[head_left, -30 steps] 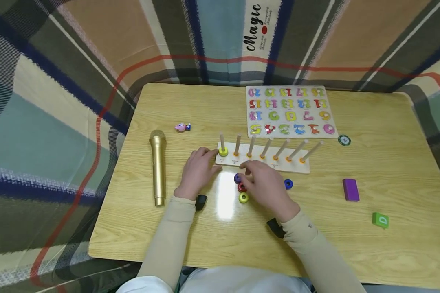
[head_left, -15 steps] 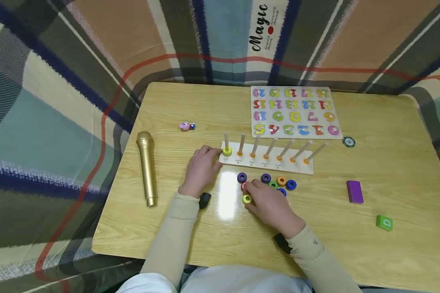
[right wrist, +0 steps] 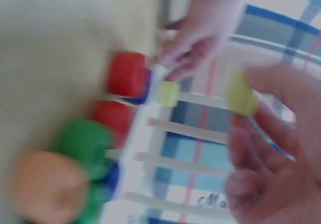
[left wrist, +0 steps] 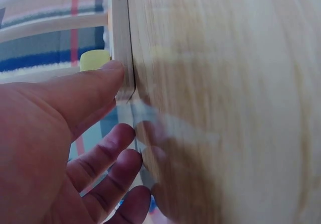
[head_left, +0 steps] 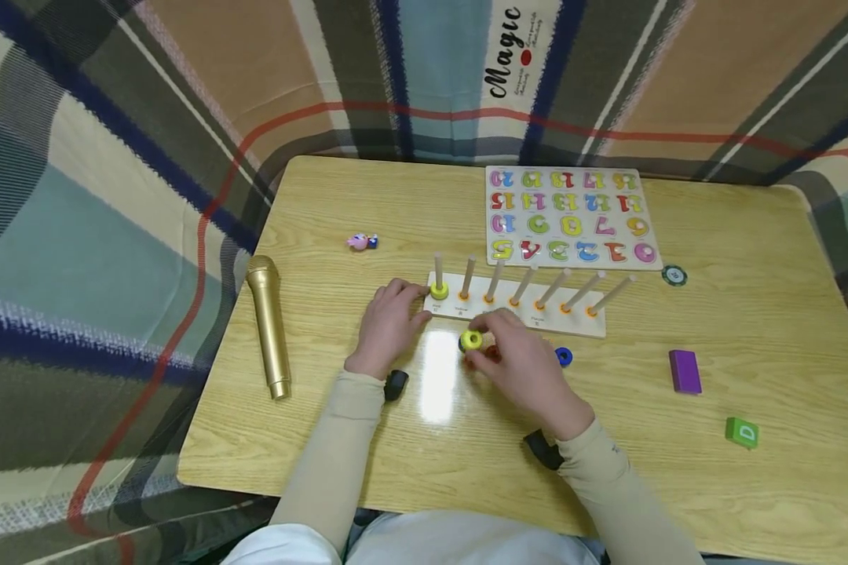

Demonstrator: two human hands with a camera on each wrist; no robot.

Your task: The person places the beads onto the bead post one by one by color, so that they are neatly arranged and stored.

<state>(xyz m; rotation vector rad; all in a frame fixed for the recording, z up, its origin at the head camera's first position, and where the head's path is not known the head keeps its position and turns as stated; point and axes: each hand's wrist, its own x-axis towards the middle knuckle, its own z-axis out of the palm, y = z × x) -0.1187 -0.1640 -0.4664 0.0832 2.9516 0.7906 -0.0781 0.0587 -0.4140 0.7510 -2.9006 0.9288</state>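
Note:
In the head view my left hand rests at the left end of a pale wooden peg board, fingertips touching its edge. In the left wrist view the thumb lies against the board's side, and the other fingers are loosely bent. One yellow ring sits at the base of the leftmost peg. My right hand pinches a second yellow ring between thumb and fingers, just in front of the board. Below it, red rings, a green ring and an orange ring lie on the table, partly hidden by that hand.
A blue ring lies right of my right hand. Around the board are a gold microphone, a small pink figure, a number puzzle board, a round chip, a purple block and a green block.
My right hand has moved down to the nearest yellow ring, picked it up and carried it toward the peg board. The left hand has kept its place at the board's end.

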